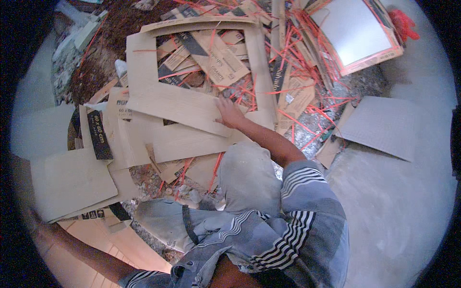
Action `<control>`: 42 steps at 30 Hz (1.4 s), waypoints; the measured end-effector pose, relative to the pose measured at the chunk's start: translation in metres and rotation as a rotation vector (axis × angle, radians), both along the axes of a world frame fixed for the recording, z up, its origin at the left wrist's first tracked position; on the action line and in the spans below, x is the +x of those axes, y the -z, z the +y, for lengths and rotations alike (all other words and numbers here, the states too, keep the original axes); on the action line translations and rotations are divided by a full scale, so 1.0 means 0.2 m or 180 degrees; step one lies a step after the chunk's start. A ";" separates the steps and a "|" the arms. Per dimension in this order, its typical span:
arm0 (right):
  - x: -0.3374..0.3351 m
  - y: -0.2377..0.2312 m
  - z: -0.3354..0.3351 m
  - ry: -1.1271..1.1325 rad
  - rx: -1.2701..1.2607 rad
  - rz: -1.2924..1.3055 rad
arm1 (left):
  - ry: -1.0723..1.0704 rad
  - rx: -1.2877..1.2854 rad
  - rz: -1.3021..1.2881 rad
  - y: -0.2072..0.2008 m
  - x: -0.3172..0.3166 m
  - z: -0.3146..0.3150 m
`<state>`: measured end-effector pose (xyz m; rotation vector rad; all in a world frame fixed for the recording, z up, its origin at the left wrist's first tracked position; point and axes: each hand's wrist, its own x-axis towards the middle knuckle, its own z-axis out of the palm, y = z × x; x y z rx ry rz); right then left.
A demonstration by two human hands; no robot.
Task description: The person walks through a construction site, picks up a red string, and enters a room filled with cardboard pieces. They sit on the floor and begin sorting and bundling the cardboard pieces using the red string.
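Note:
My right hand (230, 114) is on the right end of a long flat cardboard strip (175, 106), its fingers curled at the edge. That strip lies across a larger cardboard frame (261, 62) with a wide opening in its middle. My left arm reaches out to the far left. There my left hand (37, 220) is beside the lower corner of a plain cardboard sheet (72, 182), in the dark rim of the picture, and its fingers do not show clearly. More cardboard (192, 139) lies under the strip, close to my knees.
Torn printed cardboard (216, 60) and tangled orange straps (288, 53) cover the rubble ahead. A pale shiny panel in a cardboard surround (355, 31) stands at the upper right, beside a red bundle (403, 25). A grey sheet (379, 126) lies on the concrete floor (389, 206).

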<state>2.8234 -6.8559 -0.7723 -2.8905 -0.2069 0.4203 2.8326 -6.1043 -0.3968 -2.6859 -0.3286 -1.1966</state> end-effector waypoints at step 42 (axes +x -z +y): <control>0.34 -0.31 1.29 -0.1508 0.2142 0.1298 | 0.0515 -0.5633 0.0168 1.25 -0.06 -0.75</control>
